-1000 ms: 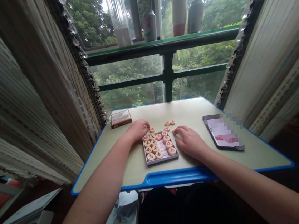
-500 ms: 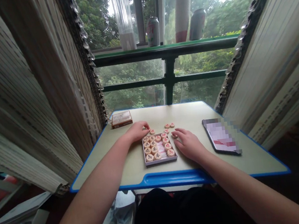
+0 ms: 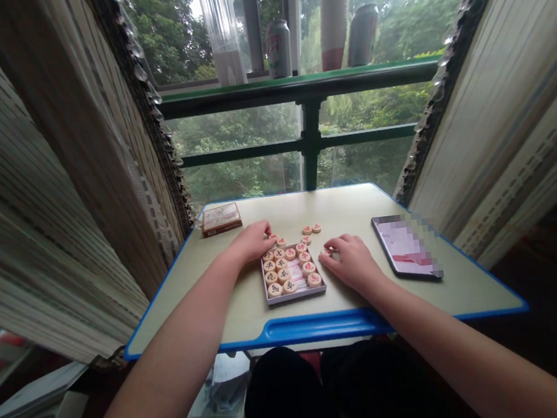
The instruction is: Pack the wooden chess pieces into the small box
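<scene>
Xiangqi tray [image 3: 296, 299] | left hand [image 3: 252, 242] on corner piece [image 3: 272, 238] | right hand [image 3: 352, 259] on lone piece [image 3: 326, 252]

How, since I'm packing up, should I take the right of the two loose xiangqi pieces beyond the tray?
Pinch its near and far rim with the fingers, from above. The round disc lies flat on the table, and another piece sits close on its left, leaving little room there.

Xiangqi pieces [image 3: 283, 275] — smooth, pale wood
</scene>
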{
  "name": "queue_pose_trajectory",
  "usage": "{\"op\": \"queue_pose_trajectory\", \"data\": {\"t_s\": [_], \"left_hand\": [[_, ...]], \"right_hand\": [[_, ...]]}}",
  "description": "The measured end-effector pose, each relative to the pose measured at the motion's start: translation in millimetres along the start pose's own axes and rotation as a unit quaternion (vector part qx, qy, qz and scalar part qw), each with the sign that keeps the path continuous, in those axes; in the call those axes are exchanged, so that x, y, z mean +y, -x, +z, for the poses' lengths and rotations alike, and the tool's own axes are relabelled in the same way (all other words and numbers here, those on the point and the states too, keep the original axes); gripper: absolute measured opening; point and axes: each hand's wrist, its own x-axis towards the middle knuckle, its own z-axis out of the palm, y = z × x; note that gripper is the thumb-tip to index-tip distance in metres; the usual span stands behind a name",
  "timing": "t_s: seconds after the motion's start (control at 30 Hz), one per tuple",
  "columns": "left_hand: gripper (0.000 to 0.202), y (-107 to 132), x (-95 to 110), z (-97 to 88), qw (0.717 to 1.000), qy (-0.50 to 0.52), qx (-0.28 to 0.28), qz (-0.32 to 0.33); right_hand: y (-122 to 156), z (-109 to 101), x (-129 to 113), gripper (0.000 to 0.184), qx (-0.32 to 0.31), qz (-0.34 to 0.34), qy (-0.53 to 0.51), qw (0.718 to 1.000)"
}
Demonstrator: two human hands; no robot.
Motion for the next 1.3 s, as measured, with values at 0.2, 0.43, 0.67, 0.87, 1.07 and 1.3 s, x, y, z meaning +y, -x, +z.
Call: {"op": "queue_pose_trajectory", "data": {"t_s": [0.2,0.43,0.67,0.87,1.07,1.3], "left_hand": [[0.018,-1,0,0.4,1.000,-0.010,-0.002,-0.001],[0.023,-2,-4,0.7,0.999,0.024,0.015,-0.023],[0.026,-2,-2,3.0,0.998,0.062,0.023,-0.025],[0.024,-1,1,1.9,0.993,0.084,0.058,-0.060],[0.025,-2,-1,1.7,0.991,0.093,0.060,-0.078],[0.020,-3,-3,0.6,0.990,0.082,0.047,-0.102]], "right_hand": [[0,1,2,0.027,-0.006,-0.022,-0.019,1.000],[-1,1,4,0.027,0.013,-0.030,-0.057,0.998],[7,-4,4,0.018,0.057,-0.040,-0.158,0.985],[-8,-21,-9,0.024,-0.013,-0.134,-0.228,0.964],[-59,-17,-35,0.013,-0.068,-0.191,-0.162,0.966],[-50,-9,-38,0.015,-0.070,-0.272,-0.090,0.955]]}}
